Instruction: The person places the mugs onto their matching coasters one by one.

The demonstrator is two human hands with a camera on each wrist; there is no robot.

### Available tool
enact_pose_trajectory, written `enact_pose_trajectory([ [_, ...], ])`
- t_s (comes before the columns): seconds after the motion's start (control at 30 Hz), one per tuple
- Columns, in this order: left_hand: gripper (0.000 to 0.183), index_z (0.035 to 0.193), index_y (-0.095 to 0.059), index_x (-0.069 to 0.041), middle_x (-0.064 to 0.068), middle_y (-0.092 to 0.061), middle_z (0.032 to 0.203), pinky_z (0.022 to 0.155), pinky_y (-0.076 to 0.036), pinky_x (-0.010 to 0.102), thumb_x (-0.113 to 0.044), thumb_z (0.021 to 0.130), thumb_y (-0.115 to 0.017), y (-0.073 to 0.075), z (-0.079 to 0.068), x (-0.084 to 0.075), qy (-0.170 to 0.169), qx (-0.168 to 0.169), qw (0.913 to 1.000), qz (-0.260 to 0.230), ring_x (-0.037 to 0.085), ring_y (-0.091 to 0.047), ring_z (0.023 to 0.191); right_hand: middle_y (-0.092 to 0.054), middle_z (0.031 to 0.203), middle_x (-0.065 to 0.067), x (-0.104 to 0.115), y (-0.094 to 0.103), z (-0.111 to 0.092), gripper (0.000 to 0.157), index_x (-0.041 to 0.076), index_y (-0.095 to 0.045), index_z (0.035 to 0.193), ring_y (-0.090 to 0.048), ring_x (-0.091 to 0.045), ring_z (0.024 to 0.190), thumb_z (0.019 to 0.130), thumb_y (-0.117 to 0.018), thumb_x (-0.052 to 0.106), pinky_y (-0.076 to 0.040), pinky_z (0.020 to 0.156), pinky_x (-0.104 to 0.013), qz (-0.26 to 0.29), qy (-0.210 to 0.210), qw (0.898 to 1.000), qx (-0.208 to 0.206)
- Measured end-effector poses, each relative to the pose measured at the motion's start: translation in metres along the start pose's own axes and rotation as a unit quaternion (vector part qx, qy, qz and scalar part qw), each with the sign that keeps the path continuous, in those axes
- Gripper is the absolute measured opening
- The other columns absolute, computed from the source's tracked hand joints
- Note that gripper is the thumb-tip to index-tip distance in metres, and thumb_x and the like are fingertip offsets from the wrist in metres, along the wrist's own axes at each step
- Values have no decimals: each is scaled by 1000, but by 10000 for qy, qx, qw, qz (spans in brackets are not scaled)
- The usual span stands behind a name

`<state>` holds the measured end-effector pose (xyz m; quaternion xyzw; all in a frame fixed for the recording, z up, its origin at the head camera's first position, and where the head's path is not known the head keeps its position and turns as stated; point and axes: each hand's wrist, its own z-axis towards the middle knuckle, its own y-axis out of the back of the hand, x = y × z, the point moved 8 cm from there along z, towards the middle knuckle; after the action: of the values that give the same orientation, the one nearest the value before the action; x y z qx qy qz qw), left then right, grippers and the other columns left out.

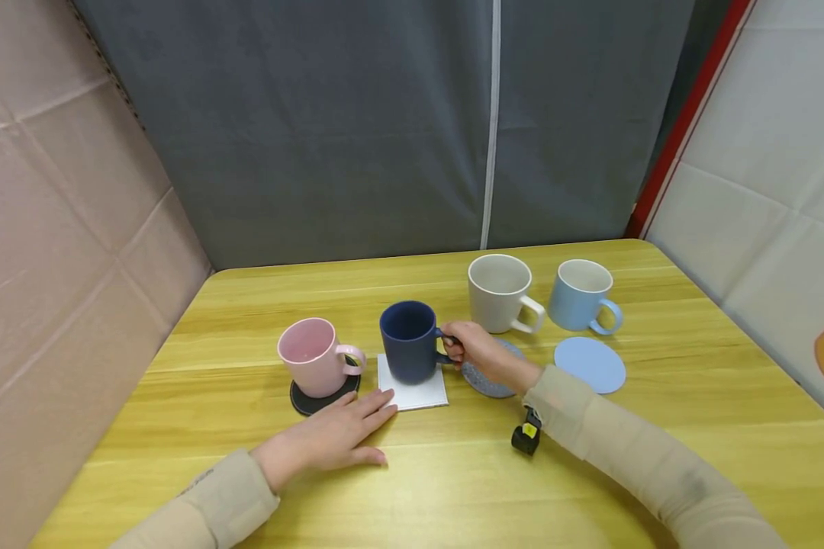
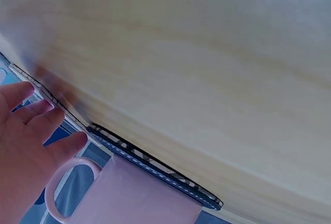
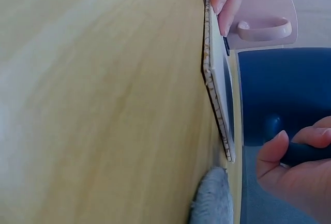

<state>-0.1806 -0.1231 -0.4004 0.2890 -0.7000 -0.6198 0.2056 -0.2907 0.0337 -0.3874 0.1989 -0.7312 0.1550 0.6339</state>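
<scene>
Dark blue mug (image 1: 408, 354): it is in the middle of the row, upright, over the white square coaster (image 1: 419, 398). Its handle sticks out to the right. I cannot tell for sure if its bottom touches the coaster.
Right hand (image 1: 481, 351): its fingers and thumb are curled around the dark blue mug's handle and hold it.
Left hand (image 1: 336, 435): it is palm down with long, straight fingers and grips nothing. Its fingertips touch the white coaster at the near left corner.
Pink mug (image 1: 310, 364): it sits on a black round coaster (image 1: 305, 404), just beside the left hand. Its handle points right.
Grey fuzzy coaster (image 1: 489, 386): it is round and lies partly under the right arm.
Pale grey mug (image 1: 487, 305): it stands on the wood, behind the grey fuzzy coaster.
Light blue mug (image 1: 573, 305): it is near the pale grey mug, on its right, and is white inside.
Light blue coaster (image 1: 590, 366): it is round and lies just in front of the light blue mug.
Yellow wood table (image 1: 446, 488): all the mugs and coasters are here.
Dark grey curtain (image 1: 350, 137): it hangs behind the table, with one pale stripe (image 1: 492, 137) going down.
</scene>
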Motion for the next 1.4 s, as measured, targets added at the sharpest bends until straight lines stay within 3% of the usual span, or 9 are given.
enact_pose_trajectory([
  [1.4,71,140,-38,-8,12,-32,147,105,-28,50,-56,87,-47,2,-1,-1,-58,-84,9999,108,24,-31,134,-30,55,1,-8,-15,-7,30,9,-35,62,-31,-14,52,91,-32,17,-33,57,-28,59,-33,9999,87],
])
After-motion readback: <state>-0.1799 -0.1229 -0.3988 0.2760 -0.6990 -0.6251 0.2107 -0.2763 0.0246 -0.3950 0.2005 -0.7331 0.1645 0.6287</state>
